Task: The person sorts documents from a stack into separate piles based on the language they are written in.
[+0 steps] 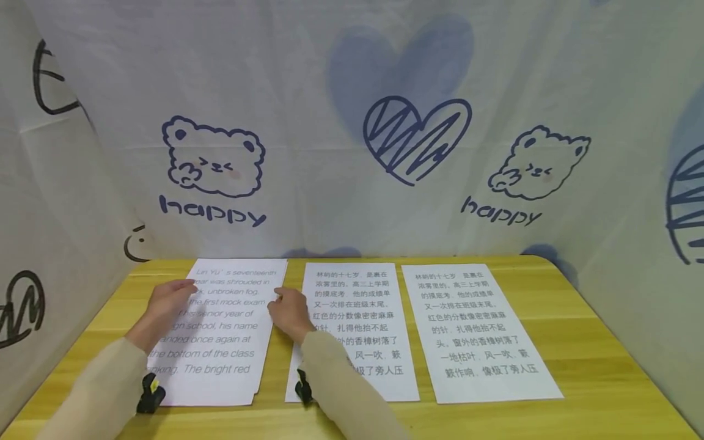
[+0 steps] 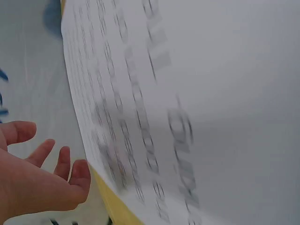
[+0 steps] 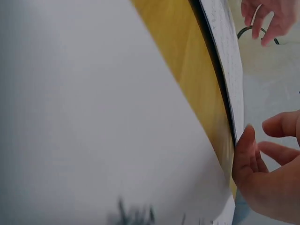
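A stack of printed English sheets (image 1: 220, 382) lies at the left of the table, its lower right corner slightly uneven. My left hand (image 1: 162, 308) is over its left side, thumb and bent fingers apart in the left wrist view. At the stack's right edge, my right hand (image 1: 289, 310) has its fingertips against or very near the paper. The right wrist view shows loosely bent fingers (image 3: 246, 152) beside the stack's edge (image 3: 225, 61), with a gap to the thumb. Contact of the left fingers with the paper is hard to tell.
Two sheets with Chinese text lie to the right, a middle sheet (image 1: 363, 287) partly under my right forearm and a right sheet (image 1: 473, 330). The yellow wooden table (image 1: 594, 379) meets a white cloth backdrop (image 1: 330, 201) with bear and heart drawings.
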{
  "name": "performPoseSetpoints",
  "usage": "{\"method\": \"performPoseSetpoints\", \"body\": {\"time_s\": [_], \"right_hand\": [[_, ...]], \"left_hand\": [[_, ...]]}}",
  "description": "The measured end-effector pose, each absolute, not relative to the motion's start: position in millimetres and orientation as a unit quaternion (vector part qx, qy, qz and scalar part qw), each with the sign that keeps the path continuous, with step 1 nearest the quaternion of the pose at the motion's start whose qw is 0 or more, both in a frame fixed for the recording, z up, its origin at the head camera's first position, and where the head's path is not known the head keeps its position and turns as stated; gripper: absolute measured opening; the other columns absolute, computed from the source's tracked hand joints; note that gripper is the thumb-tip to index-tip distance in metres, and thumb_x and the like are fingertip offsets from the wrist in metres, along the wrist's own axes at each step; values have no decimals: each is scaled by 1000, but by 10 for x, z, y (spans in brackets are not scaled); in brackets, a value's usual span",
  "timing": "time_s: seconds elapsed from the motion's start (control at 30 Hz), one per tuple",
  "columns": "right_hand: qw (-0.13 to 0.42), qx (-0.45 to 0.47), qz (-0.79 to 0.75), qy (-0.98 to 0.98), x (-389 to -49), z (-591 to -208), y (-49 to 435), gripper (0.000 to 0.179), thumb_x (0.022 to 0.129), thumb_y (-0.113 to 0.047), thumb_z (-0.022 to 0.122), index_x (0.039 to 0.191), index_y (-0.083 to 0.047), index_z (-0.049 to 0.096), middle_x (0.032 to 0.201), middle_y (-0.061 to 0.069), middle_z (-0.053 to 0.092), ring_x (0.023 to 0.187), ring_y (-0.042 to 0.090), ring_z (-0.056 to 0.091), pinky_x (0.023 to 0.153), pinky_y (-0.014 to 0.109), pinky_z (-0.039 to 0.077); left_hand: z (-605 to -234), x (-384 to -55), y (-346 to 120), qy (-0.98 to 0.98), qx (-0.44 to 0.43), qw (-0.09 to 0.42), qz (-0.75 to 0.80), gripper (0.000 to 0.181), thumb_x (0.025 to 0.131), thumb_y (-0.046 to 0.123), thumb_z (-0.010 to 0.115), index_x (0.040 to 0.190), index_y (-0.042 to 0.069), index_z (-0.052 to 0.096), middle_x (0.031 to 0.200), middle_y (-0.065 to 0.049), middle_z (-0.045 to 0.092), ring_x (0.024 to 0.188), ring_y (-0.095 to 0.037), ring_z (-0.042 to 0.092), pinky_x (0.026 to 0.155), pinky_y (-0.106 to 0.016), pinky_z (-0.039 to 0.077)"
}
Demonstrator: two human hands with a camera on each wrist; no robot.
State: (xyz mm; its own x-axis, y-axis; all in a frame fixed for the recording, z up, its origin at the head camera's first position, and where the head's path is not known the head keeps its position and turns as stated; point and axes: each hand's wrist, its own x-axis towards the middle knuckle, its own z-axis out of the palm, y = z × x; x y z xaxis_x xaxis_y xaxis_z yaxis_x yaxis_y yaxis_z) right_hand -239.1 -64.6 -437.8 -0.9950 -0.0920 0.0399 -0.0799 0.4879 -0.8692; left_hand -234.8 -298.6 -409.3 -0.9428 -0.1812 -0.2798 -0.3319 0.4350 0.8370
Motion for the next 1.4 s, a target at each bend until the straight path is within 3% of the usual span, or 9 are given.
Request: {"method": "performPoseSetpoints", "body": {"time_s": [0.1,0.27,0.6,0.93,1.17,1.4], "right_hand": [[21,-100,-504,858,-2390,-4348,-493,37,88,-3,57,124,4,62,81,1,59,66,11,51,62,23,44],[41,-132,-486,863,-2409,-4295,-112,39,90,-7,57,128,2,59,94,3,61,78,11,56,70,23,48],[44,-96,-538,836,-2535,-4182,491,40,95,-9,53,133,3,54,100,12,63,88,30,65,74,30,54],[12,-74,-453,889,-2448,-4165,1066,39,92,-11,55,129,1,59,103,10,64,86,20,61,75,32,52],[23,0,-497,868,-2347,-4243,1508,38,95,-12,57,130,3,57,103,12,63,81,22,61,72,32,52],[22,28,-473,880,-2307,-4320,1671,38,94,-11,57,129,3,58,107,14,62,81,18,58,70,29,51]], "left_hand": [[-4037,-2297,-2752,847,-113,87,513,57,103,26,36,147,-8,24,139,-32,37,111,-37,52,91,-40,48],[-4041,-2282,-2471,839,-82,94,530,51,103,21,38,146,-7,31,144,-29,34,121,-40,42,101,-47,37],[-4076,-2299,-1825,791,-22,111,601,45,100,9,46,139,-12,39,139,-31,41,124,-41,45,102,-45,41],[-4181,-2351,-1183,691,-27,133,710,41,98,-1,46,136,-15,41,137,-31,43,119,-37,48,103,-40,40],[-4198,-2268,-1166,709,-20,110,696,41,98,0,46,136,-14,42,138,-32,42,125,-41,44,105,-44,37],[-4268,-2235,-1246,787,-54,110,604,41,97,5,52,135,-8,48,135,-28,47,118,-35,50,100,-43,43]]}}
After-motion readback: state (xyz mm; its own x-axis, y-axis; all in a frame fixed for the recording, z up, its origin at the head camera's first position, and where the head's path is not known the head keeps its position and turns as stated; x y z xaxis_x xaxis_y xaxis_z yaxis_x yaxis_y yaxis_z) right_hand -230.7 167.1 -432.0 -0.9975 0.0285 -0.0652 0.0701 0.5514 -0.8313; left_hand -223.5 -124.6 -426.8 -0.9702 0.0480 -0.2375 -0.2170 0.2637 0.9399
